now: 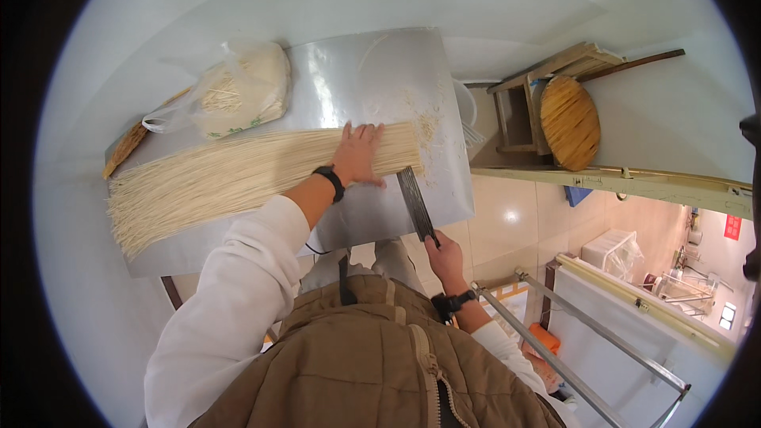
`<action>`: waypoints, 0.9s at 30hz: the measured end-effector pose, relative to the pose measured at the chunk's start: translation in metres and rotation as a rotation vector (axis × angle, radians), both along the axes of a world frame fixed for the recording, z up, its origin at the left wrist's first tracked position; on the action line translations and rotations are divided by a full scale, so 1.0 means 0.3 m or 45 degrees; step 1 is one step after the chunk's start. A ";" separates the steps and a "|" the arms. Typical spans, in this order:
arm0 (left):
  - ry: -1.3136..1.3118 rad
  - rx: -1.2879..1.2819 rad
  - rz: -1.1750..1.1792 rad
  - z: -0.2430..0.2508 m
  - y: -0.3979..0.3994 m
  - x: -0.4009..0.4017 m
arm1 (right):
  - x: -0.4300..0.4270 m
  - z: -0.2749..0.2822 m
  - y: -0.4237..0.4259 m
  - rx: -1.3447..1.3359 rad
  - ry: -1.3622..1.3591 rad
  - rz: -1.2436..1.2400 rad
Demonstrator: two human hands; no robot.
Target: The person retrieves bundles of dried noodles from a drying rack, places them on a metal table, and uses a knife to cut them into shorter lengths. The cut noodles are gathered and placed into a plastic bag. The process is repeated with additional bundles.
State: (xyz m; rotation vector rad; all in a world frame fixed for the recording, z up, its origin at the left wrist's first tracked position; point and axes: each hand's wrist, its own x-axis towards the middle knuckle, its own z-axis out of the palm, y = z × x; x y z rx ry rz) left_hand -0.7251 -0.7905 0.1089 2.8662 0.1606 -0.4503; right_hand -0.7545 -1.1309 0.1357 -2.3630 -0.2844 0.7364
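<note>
A wide layer of long, thin, pale dried noodles [238, 169] stretches across a metal tabletop [380, 77]. At the left its ends fan out unevenly; at the right they finish in a nearly straight edge. My left hand [358, 156] lies flat across the noodles near that right end, fingers spread. In my right hand [445, 257] is the near end of a long, flat, dark blade-like tool [417, 205] with lengthwise streaks. Its far tip meets the near corner of the noodles' right end. Short noodle scraps [427, 128] are scattered just beyond that edge.
Behind the noodles sits a clear plastic bag [247, 92] of short noodle pieces, with a straw brush [128, 145] to its left. Right of the table are a white bucket [465, 104], a wooden frame [517, 113] and a round wooden lid [571, 123]. Metal rails [585, 339] stand at lower right.
</note>
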 end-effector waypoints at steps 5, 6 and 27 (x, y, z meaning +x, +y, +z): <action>-0.010 0.100 0.051 -0.024 -0.041 -0.029 | 0.000 0.040 0.052 0.042 0.011 -0.071; -0.036 0.071 0.063 -0.033 -0.037 -0.027 | 0.008 0.053 0.047 0.062 -0.016 -0.133; -0.155 0.050 0.056 -0.133 -0.019 -0.051 | 0.196 0.009 0.332 -0.040 -0.358 0.050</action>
